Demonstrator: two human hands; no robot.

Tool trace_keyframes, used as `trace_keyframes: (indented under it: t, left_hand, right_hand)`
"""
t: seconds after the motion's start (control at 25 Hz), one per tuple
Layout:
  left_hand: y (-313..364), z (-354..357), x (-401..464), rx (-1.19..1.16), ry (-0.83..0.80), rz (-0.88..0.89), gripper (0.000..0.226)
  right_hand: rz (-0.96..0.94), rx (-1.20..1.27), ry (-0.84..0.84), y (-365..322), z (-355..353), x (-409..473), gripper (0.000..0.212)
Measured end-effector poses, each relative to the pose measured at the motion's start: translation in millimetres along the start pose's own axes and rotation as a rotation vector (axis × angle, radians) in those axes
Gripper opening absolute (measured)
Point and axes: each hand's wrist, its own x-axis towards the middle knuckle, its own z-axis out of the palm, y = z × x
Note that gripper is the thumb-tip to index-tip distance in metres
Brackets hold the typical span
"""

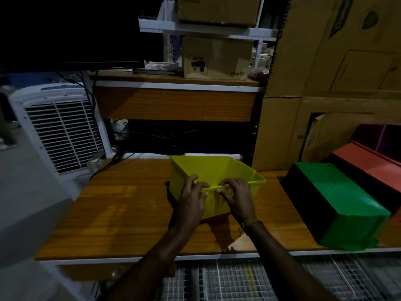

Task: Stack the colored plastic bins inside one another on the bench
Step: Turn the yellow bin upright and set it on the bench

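Observation:
A yellow bin (208,170) stands upright and open in the middle of the wooden bench (121,213). My left hand (192,198) and my right hand (237,197) both grip its near rim, fingers curled over the edge, side by side. To the right a green bin (338,203) lies upside down on the bench. Behind it lies a red bin (368,168), also turned over, and a purple bin (382,135) rests farther back at the right edge, partly cut off.
Large cardboard boxes (325,72) stand behind the bins on the right. A white air cooler (58,131) is left of the bench, with cables (108,166) trailing onto the bench's back left corner. A wooden shelf (173,103) rises behind. Wire racks (260,279) lie below the front edge.

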Motion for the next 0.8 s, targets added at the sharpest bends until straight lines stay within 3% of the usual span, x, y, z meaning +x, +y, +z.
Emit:
trace_keyframes:
  t: [0.12, 0.32, 0.56, 0.8]
  left_hand:
    - [-35.3, -15.2, -3.8, -0.022, -0.016, -0.089, 0.018]
    - [-89.0, -31.9, -10.1, 0.119, -0.003, -0.2, 0.02]
    - [-100.3, -23.4, -6.1, 0.367, -0.008, -0.295, 0.031]
    - [-53.8, 33.0, -15.1, 0.119, -0.259, -0.056, 0.035]
  right_hand:
    - [0.065, -0.131, -0.059, 26.5, 1.0, 7.8, 0.016]
    - [0.198, -0.42, -0.155, 72.7, -14.8, 17.0, 0.022]
    - [0.158, -0.379, -0.134, 43.8, -5.0, -6.2, 0.012]
    - [0.074, -0.352, -0.089, 3.4, 15.2, -36.6, 0.019]
